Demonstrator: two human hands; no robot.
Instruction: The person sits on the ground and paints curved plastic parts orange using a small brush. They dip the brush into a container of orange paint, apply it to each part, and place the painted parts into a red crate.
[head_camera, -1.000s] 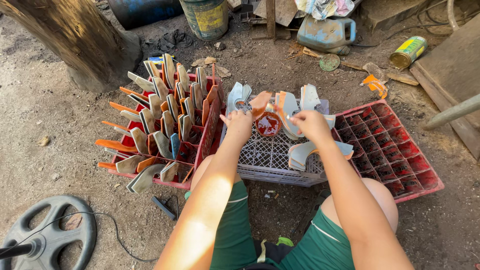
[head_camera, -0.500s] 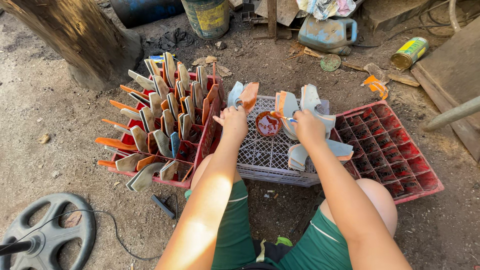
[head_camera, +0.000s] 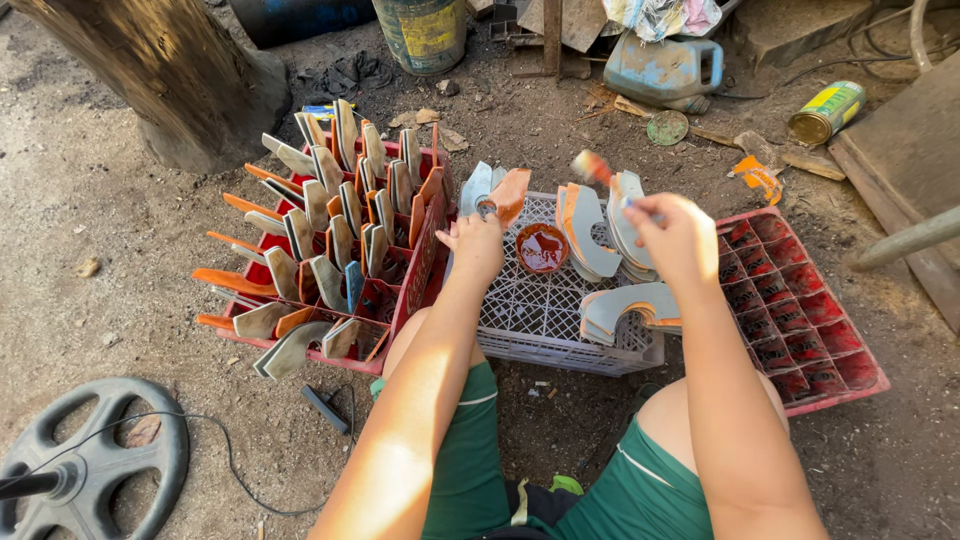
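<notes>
The right hand (head_camera: 675, 238) is closed around a thin brush (head_camera: 600, 172), whose orange-stained tip points up and to the left. The left hand (head_camera: 475, 240) pinches a curved piece (head_camera: 510, 193), grey with an orange face, and holds it upright above the grey lattice crate (head_camera: 545, 310). Between both hands a small cup of red-brown paint (head_camera: 542, 247) stands on this crate, beside stacked curved pieces (head_camera: 595, 230). A red divided crate (head_camera: 330, 250) on the left is full of painted pieces; another red crate (head_camera: 800, 310) lies on the right.
</notes>
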